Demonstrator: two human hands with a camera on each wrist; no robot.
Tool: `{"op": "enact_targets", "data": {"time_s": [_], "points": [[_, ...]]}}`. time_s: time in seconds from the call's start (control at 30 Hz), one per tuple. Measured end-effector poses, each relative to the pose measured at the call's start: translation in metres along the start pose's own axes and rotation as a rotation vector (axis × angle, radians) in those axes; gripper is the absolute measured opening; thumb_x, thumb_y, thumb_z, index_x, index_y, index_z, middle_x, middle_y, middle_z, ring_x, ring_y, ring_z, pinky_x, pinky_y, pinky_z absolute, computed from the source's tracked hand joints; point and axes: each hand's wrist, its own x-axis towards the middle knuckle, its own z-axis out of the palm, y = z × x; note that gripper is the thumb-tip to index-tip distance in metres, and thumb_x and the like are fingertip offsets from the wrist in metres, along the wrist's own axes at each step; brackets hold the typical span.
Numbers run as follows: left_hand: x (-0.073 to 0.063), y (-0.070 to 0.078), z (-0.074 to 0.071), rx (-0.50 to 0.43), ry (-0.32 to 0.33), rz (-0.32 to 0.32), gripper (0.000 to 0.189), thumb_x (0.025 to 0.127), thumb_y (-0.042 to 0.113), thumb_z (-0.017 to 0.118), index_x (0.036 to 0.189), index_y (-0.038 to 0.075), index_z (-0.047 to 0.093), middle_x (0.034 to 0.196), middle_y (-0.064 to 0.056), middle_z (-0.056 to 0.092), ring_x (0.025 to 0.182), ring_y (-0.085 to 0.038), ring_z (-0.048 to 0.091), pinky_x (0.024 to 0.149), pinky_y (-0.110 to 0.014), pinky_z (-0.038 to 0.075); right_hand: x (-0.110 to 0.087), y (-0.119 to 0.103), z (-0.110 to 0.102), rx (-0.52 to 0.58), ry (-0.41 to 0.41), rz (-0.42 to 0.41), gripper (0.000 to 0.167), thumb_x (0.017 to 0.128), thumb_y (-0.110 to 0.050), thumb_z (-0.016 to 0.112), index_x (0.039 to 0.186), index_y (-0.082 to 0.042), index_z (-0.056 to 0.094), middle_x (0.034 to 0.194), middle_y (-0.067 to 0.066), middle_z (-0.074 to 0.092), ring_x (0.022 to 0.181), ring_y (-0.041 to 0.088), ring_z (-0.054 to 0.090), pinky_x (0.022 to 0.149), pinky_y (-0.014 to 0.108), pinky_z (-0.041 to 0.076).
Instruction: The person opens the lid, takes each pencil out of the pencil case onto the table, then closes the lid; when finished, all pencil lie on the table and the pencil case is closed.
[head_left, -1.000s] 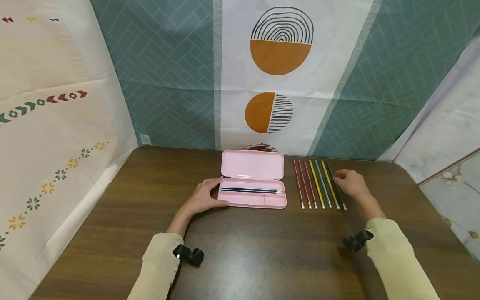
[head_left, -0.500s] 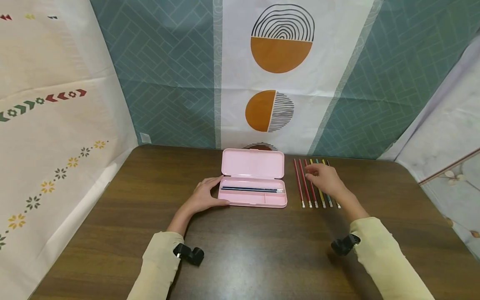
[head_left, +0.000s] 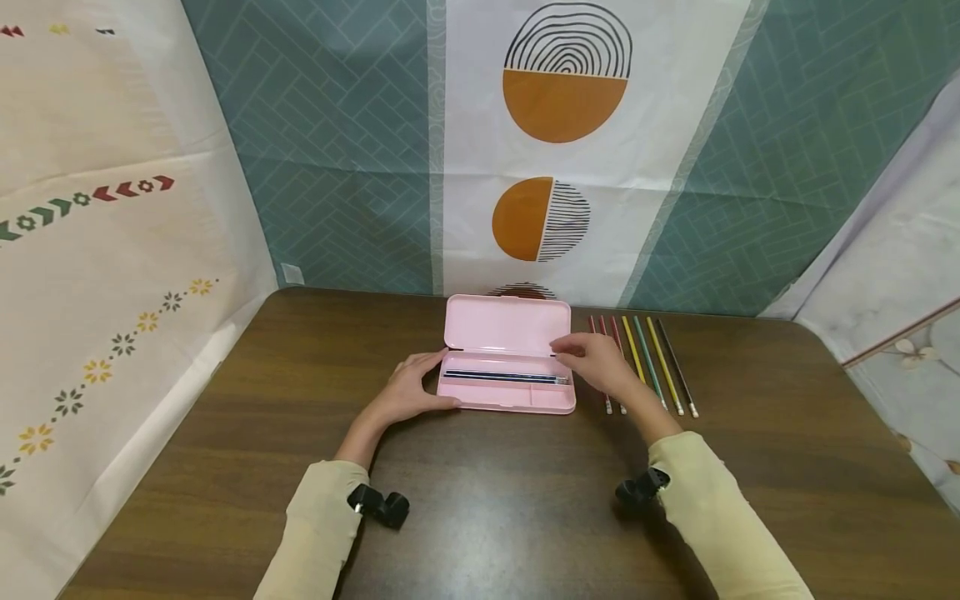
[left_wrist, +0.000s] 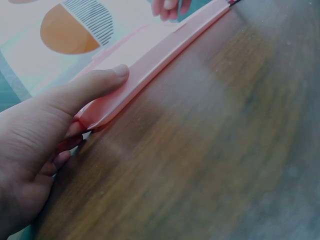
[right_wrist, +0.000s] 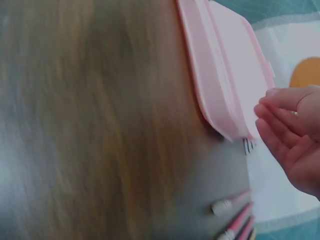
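A pink pencil case point(head_left: 506, 402) stands with its lid point(head_left: 507, 323) raised at the back of the table. Two dark pencils point(head_left: 498, 376) lie in its long compartment. My left hand point(head_left: 408, 389) grips the case's left end, the thumb on the front wall and the fingers round the side, as the left wrist view also shows. My right hand point(head_left: 596, 363) hovers by the case's right end near the hinge, fingers loosely bent; in the right wrist view nothing is seen between them. Under and beside it lies a row of pencils: red, yellow, teal point(head_left: 651, 363) and black point(head_left: 678, 367).
The brown wooden table point(head_left: 480, 492) runs up to a patterned cloth backdrop point(head_left: 352, 167). A printed cream cloth point(head_left: 112, 275) hangs on the left, a pale one point(head_left: 907, 292) on the right. The case's front part has small compartments.
My right hand has moved left from the black pencil, over the row, to the case's right end. The pencils have stayed in their row. My left hand has kept its hold on the case.
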Motion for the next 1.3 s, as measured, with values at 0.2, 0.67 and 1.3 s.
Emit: {"op": "enact_targets", "data": {"time_s": [0.2, 0.67, 1.3], "points": [[0.001, 0.001, 0.0, 0.008, -0.001, 0.001, 0.093, 0.071, 0.04, 0.084, 0.148, 0.01, 0.04, 0.143, -0.017, 0.045, 0.13, -0.034, 0.036, 0.101, -0.056, 0.032, 0.008, -0.012, 0.019, 0.042, -0.052, 0.017, 0.018, 0.09, -0.007, 0.068, 0.106, 0.0, 0.073, 0.104, 0.014, 0.07, 0.092, 0.026, 0.064, 0.084, 0.042, 0.051], [0.002, 0.003, 0.001, -0.002, -0.006, -0.001, 0.094, 0.071, 0.04, 0.084, 0.148, 0.01, 0.04, 0.143, -0.017, 0.044, 0.13, -0.034, 0.036, 0.101, -0.056, 0.032, 0.016, -0.017, 0.04, -0.034, -0.173, -0.013, 0.018, 0.089, -0.003, 0.067, 0.105, 0.0, 0.074, 0.099, 0.011, 0.071, 0.086, 0.022, 0.061, 0.085, 0.039, 0.051], [0.0, -0.001, 0.0, 0.013, 0.006, 0.011, 0.093, 0.071, 0.04, 0.085, 0.148, 0.01, 0.042, 0.141, -0.017, 0.047, 0.128, -0.033, 0.038, 0.1, -0.055, 0.033, 0.02, -0.036, 0.048, -0.264, -0.259, -0.09, 0.019, 0.088, 0.007, 0.06, 0.103, 0.002, 0.072, 0.088, 0.011, 0.065, 0.079, 0.022, 0.055, 0.084, 0.039, 0.049]]}}
